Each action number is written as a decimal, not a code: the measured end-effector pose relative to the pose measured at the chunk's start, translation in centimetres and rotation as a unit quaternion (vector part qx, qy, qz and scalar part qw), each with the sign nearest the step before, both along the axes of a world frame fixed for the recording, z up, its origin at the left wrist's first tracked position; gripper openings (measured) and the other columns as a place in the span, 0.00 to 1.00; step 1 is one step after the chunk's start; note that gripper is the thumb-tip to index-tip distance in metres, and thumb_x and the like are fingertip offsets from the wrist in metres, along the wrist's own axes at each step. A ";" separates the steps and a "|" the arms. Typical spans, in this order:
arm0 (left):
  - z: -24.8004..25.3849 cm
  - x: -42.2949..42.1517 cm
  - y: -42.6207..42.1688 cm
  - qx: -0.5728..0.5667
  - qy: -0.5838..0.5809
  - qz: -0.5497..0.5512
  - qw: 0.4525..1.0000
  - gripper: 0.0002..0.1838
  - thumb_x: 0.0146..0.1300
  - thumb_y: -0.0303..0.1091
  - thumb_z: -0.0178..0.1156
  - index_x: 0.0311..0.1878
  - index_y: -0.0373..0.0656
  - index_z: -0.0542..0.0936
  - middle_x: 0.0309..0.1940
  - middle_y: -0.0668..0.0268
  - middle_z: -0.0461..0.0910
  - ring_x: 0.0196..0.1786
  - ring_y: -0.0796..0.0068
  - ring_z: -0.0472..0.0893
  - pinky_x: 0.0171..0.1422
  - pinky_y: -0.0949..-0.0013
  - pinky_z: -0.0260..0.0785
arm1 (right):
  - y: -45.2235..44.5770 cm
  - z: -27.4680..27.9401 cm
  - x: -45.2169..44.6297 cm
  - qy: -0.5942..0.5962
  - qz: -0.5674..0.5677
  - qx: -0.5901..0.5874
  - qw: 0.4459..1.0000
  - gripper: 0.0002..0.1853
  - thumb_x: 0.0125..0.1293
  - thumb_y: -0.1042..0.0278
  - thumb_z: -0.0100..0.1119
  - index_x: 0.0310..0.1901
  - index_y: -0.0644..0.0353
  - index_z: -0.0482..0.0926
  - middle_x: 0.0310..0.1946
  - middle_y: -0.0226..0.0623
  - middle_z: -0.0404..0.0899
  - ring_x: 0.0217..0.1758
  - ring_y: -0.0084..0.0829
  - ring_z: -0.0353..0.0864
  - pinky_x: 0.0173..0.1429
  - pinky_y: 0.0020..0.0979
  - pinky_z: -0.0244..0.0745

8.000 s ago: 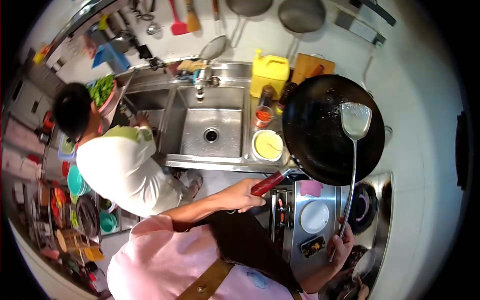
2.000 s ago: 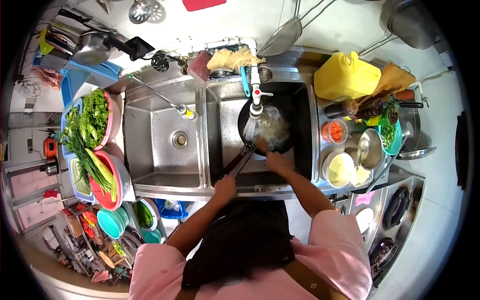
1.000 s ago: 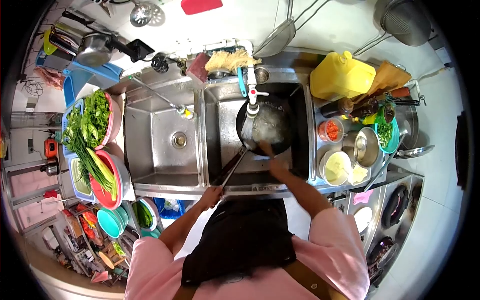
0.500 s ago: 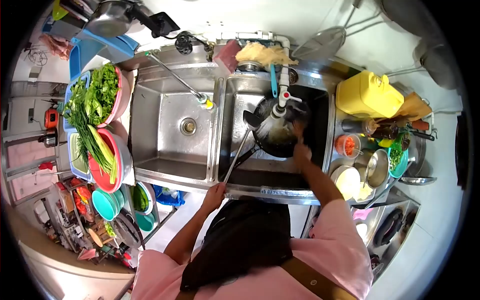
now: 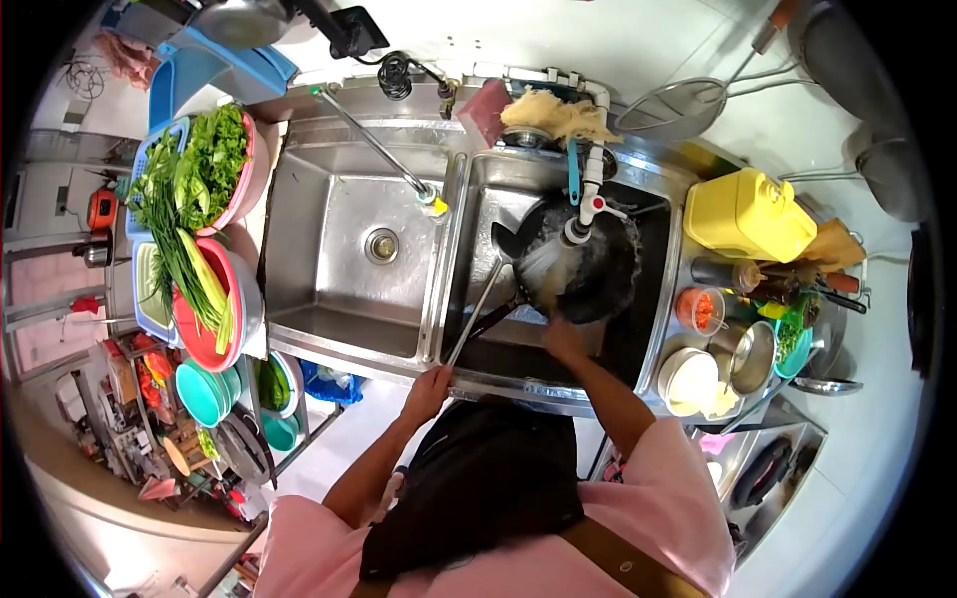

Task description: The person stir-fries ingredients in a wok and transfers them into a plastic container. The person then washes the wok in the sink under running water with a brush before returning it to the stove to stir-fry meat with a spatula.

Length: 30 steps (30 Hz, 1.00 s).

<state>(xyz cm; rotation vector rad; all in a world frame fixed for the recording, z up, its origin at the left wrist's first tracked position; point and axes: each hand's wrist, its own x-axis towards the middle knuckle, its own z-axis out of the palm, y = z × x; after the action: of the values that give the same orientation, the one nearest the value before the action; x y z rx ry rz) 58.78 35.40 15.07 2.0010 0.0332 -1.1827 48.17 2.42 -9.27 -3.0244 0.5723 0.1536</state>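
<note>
My left hand (image 5: 429, 391) is closed round the end of a ladle's long metal handle at the sink's front edge. The dark bowl of the ladle (image 5: 506, 240) rests by the left rim of a black wok (image 5: 608, 289). The wok lies in the right sink basin, its handle (image 5: 494, 317) pointing front left. Water pours into it from a white tap (image 5: 588, 211) with a red-centred valve. My right hand (image 5: 564, 339) is closed at the wok's near rim. A tan, blurred thing extends from it into the wok; its kind is unclear.
The left basin (image 5: 344, 249) has a swivel spout (image 5: 399, 169) over it. Tubs of leafy greens (image 5: 211, 164) stand at left. At right are a yellow jug (image 5: 743, 214), a container of chopped red food (image 5: 700, 310) and a metal pot (image 5: 748, 349).
My right hand has moved left and nearer me, from the wok's right side to its near rim. The left hand still grips the ladle. The whole view has shifted slightly.
</note>
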 end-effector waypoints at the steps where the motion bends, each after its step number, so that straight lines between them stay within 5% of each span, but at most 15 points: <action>1: 0.6 0.1 -0.3 0.005 -0.009 -0.009 1.000 0.26 0.76 0.51 0.48 0.35 0.35 0.78 0.21 0.62 0.76 0.24 0.73 0.75 0.32 0.65 0.68 | 1.2 0.2 1.9 0.022 -0.044 0.129 0.990 0.14 0.71 0.65 0.55 0.31 0.64 0.84 0.34 0.45 0.85 0.30 0.44 0.84 0.33 0.45 0.79; 2: 0.5 -0.1 -0.4 0.006 -0.012 -0.001 1.000 0.26 0.76 0.52 0.48 0.35 0.35 0.78 0.21 0.63 0.76 0.24 0.73 0.74 0.32 0.65 0.68 | -4.5 -10.1 0.2 0.054 0.023 0.157 0.986 0.15 0.67 0.64 0.53 0.47 0.65 0.81 0.39 0.52 0.84 0.39 0.49 0.85 0.40 0.50 0.81; 3: 0.4 -0.2 -0.3 0.004 0.004 0.000 1.000 0.26 0.76 0.52 0.48 0.36 0.35 0.78 0.21 0.64 0.76 0.25 0.74 0.74 0.33 0.65 0.68 | -6.2 -1.0 4.4 0.287 -0.067 0.181 0.938 0.17 0.71 0.66 0.53 0.52 0.71 0.79 0.38 0.52 0.85 0.40 0.42 0.86 0.40 0.48 0.81; 6: 0.5 -0.5 -0.4 -0.006 0.018 0.022 1.000 0.24 0.77 0.50 0.48 0.33 0.38 0.77 0.19 0.69 0.71 0.21 0.79 0.69 0.27 0.70 0.62 | -7.8 7.2 2.7 0.177 -0.300 0.248 0.904 0.14 0.64 0.62 0.56 0.43 0.63 0.82 0.40 0.51 0.85 0.41 0.51 0.86 0.47 0.52 0.80; 9: -0.6 -0.6 -0.3 -0.029 -0.005 0.032 0.999 0.23 0.77 0.48 0.47 0.31 0.39 0.75 0.17 0.71 0.68 0.20 0.81 0.67 0.26 0.71 0.60 | -3.6 3.2 -1.2 0.192 -0.139 0.091 0.967 0.15 0.65 0.61 0.56 0.44 0.64 0.82 0.42 0.55 0.84 0.44 0.52 0.86 0.48 0.53 0.80; 13: 0.4 -0.2 -0.9 -0.032 0.017 0.012 0.999 0.24 0.76 0.50 0.49 0.34 0.37 0.77 0.22 0.65 0.74 0.25 0.74 0.73 0.32 0.66 0.66 | -6.5 1.3 2.5 0.166 -0.230 0.249 0.926 0.17 0.66 0.61 0.55 0.47 0.66 0.79 0.41 0.58 0.84 0.45 0.53 0.86 0.46 0.53 0.81; 16: 0.6 0.1 -1.1 -0.033 0.006 -0.007 0.999 0.24 0.76 0.50 0.49 0.34 0.36 0.77 0.21 0.65 0.74 0.25 0.75 0.73 0.31 0.67 0.66 | -9.1 7.4 2.8 0.209 -0.254 0.219 0.919 0.18 0.68 0.58 0.53 0.49 0.65 0.78 0.44 0.57 0.84 0.45 0.57 0.85 0.47 0.53 0.81; 20: -0.6 -0.4 -1.0 -0.047 0.003 0.023 0.999 0.24 0.76 0.50 0.49 0.34 0.36 0.77 0.21 0.66 0.73 0.23 0.76 0.72 0.30 0.68 0.66 | -0.7 -3.0 -3.0 0.146 -0.068 0.155 0.975 0.19 0.72 0.55 0.48 0.55 0.57 0.79 0.44 0.53 0.84 0.43 0.55 0.86 0.45 0.52 0.82; 23: -0.2 -0.7 -1.3 -0.048 0.019 0.038 0.998 0.24 0.77 0.49 0.49 0.32 0.37 0.76 0.20 0.67 0.72 0.23 0.79 0.71 0.29 0.70 0.64 | -2.9 -1.8 4.1 0.180 -0.102 0.270 0.940 0.21 0.73 0.58 0.45 0.61 0.58 0.74 0.44 0.55 0.83 0.42 0.55 0.86 0.44 0.52 0.82; 25: -0.7 -0.5 -1.6 -0.068 0.027 0.051 0.996 0.23 0.77 0.48 0.50 0.30 0.39 0.75 0.20 0.70 0.71 0.22 0.81 0.69 0.28 0.71 0.62 | -9.3 -2.7 4.4 0.161 -0.099 0.118 0.975 0.22 0.74 0.60 0.43 0.66 0.57 0.69 0.46 0.57 0.83 0.41 0.57 0.85 0.44 0.52 0.81; 27: -0.3 -0.3 -1.8 -0.074 0.027 0.045 0.996 0.23 0.77 0.47 0.50 0.30 0.39 0.75 0.19 0.70 0.71 0.22 0.82 0.69 0.28 0.71 0.62 | -11.4 8.2 4.8 0.163 -0.202 0.112 0.959 0.23 0.75 0.62 0.42 0.69 0.57 0.65 0.46 0.55 0.83 0.42 0.54 0.86 0.45 0.51 0.82; 30: 0.8 0.3 -2.5 -0.073 0.029 0.043 0.996 0.22 0.77 0.47 0.50 0.30 0.39 0.75 0.20 0.71 0.71 0.23 0.82 0.69 0.28 0.72 0.62 | -10.4 11.8 -1.1 0.244 -0.231 0.113 0.935 0.25 0.73 0.64 0.46 0.70 0.59 0.63 0.46 0.55 0.84 0.46 0.52 0.87 0.48 0.51 0.83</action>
<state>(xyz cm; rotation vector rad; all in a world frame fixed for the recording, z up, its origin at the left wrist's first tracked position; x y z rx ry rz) 59.12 32.94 15.85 1.8198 0.0594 -1.1540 47.06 -7.98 2.49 -2.5312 1.1853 0.8847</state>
